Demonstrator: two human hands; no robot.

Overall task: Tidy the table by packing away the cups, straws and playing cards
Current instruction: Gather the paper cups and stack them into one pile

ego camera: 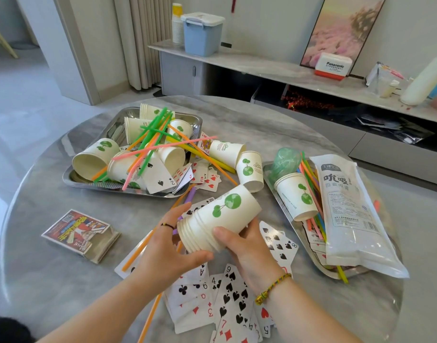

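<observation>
Both hands hold a stack (219,219) of nested paper cups on its side above the table (51,268), with the rims pointing to the person's left. The left hand (168,246) is curled round the rim end, thumb underneath and fingers over the top. The right hand (247,246) grips the stack just right of that, thumb pressed on the wall and fingers hidden beneath. Below the stack and nearer the person, cards (232,293) lie spread face up on the table, and an orange straw (135,253) slants across them to the stack's lower left. Well left of the stack lies a card box (81,235). Beyond the stack to the left is a metal tray (71,180) heaped with tipped cups (96,157), tangled straws (153,134) and more cards. Just beyond the stack, two loose cups (249,169) rest tipped on the table. Right of the stack, a second tray (284,211) carries one tipped cup (295,195), loose straws, a crumpled green wrap (285,160) and a long white printed bag (348,211) lying along its far side.
</observation>
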